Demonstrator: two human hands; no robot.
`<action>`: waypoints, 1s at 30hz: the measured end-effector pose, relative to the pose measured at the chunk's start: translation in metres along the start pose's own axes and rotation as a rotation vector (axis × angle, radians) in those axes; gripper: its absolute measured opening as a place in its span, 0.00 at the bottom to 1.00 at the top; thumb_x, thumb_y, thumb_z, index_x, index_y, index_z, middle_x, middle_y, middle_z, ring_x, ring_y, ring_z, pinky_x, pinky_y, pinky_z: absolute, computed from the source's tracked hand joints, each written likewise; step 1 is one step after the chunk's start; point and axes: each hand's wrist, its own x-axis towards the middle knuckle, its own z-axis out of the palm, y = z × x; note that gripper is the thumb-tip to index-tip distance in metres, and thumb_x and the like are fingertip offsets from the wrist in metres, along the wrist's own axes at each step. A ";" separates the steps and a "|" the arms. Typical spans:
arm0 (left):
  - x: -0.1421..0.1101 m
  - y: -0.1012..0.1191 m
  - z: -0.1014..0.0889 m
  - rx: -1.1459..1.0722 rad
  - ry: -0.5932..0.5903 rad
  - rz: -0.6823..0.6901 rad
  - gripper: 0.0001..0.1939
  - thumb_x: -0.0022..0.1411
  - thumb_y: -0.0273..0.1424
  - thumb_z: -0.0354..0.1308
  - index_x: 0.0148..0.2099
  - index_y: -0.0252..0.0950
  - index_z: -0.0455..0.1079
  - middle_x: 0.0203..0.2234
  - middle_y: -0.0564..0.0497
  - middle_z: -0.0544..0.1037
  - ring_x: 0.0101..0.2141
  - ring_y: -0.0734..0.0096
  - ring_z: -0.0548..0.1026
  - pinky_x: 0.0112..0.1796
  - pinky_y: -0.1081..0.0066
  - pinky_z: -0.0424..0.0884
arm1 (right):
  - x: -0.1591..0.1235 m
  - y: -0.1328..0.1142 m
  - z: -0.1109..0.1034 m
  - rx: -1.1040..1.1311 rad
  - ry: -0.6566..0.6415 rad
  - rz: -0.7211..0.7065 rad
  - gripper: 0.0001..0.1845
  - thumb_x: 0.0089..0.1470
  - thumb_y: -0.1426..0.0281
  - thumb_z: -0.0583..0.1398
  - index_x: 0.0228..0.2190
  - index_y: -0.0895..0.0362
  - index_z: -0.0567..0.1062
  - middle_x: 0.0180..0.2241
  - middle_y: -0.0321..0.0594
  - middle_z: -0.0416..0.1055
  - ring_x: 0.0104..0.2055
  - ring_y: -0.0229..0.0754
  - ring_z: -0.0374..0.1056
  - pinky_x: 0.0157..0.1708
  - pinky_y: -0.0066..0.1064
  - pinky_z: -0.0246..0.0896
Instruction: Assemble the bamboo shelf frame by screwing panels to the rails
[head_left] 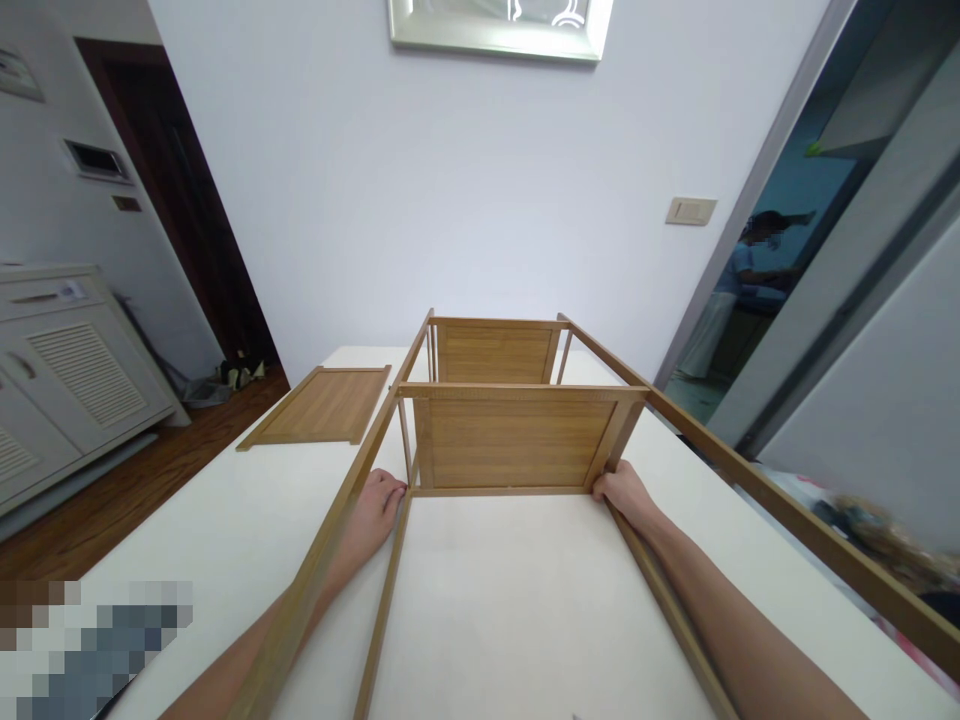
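A light-brown wooden rack frame (525, 393) lies on its side along the white table, its long rails running toward me. Two wood panels sit crosswise in it: a nearer panel (517, 442) and a farther panel (495, 352). At the nearer panel's lower left corner, my left hand (379, 510) is closed with its fingertips at the rail joint, reaching in from outside below the upper left rail. My right hand (622, 490) wraps round the lower right corner, where panel and rail meet; some of its fingers are hidden behind the wood.
A loose wooden panel (322, 403) lies flat on the white table (517, 610) at left. The wall (525, 180) stands just beyond the table. Blurred items (885, 530) are at the right edge. A person (739, 270) stands in the room through the right doorway.
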 end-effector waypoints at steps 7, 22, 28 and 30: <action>0.000 0.001 0.001 0.026 -0.021 0.017 0.11 0.61 0.29 0.48 0.32 0.37 0.72 0.32 0.47 0.77 0.39 0.60 0.74 0.43 0.63 0.69 | 0.000 0.000 0.000 0.001 -0.001 0.001 0.04 0.23 0.73 0.53 0.12 0.56 0.67 0.14 0.34 0.65 0.22 0.41 0.62 0.20 0.29 0.55; -0.001 -0.001 0.001 0.049 -0.024 0.054 0.14 0.63 0.27 0.47 0.34 0.36 0.74 0.33 0.46 0.78 0.39 0.62 0.75 0.44 0.63 0.69 | 0.001 0.001 0.000 -0.004 -0.004 0.001 0.04 0.23 0.73 0.53 0.12 0.56 0.66 0.13 0.33 0.63 0.22 0.41 0.62 0.19 0.29 0.53; 0.000 -0.003 0.004 0.045 0.005 0.050 0.11 0.61 0.26 0.50 0.32 0.37 0.73 0.32 0.48 0.78 0.38 0.62 0.75 0.43 0.64 0.69 | 0.001 0.002 0.000 -0.006 -0.006 -0.004 0.04 0.23 0.73 0.53 0.12 0.56 0.67 0.13 0.33 0.63 0.22 0.41 0.62 0.19 0.29 0.54; 0.000 -0.004 0.004 0.043 0.021 0.043 0.10 0.61 0.26 0.49 0.32 0.37 0.72 0.31 0.48 0.77 0.38 0.62 0.74 0.43 0.64 0.70 | 0.001 0.002 0.000 -0.006 -0.007 -0.003 0.04 0.23 0.73 0.53 0.12 0.56 0.67 0.13 0.33 0.63 0.22 0.41 0.62 0.19 0.29 0.54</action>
